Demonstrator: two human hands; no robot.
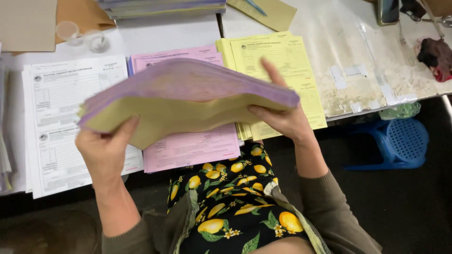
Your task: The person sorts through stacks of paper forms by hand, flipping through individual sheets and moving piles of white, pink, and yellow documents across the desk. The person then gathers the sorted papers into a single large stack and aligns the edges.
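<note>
Both hands hold one thick sheaf of paper (188,101) up above the table edge, purple sheets on top and yellowish ones beneath, the stack bowed in the middle. The left hand (106,148) is clamped on the sheaf's lower left corner, thumb pressed against the underside. The right hand (282,117) grips the right end — thumb under, forefinger raised behind the edge.

Under the sheaf lie three piles of printed forms, side by side on the table (376,70): one white pile (61,117) at the left, one pink pile (193,148) in the middle, one yellow pile (292,66) at the right. The white and pink piles overhang the near edge of the table a little.

Two small clear cups (82,37) stand behind the white pile. A further stack of papers (160,7) sits at the far edge. To the right of the yellow pile the tabletop is bare and worn. One blue stool (395,143) stands on the floor below that corner.
</note>
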